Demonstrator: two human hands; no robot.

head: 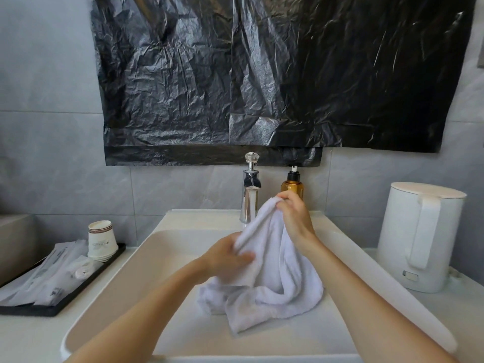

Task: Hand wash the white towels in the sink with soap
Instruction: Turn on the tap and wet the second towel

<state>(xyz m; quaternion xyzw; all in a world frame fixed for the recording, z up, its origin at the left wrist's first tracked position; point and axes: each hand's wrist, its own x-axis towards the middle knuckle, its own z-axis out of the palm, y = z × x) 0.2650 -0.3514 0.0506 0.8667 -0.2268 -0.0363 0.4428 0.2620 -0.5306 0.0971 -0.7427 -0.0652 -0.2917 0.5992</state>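
At frame centre both hands, left hand [230,255] and right hand [293,216], gripped the towel [275,279] above the sink [125,279], probably to spread it for soaping.

Print on the paper cups [100,241] and packets [52,279] — too small to read.

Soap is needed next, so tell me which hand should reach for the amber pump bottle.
Probably the right. The right hand pinches the top of the towel directly in front of the amber pump bottle; the left hand grips it lower over the sink, farther off, and could hold it alone.
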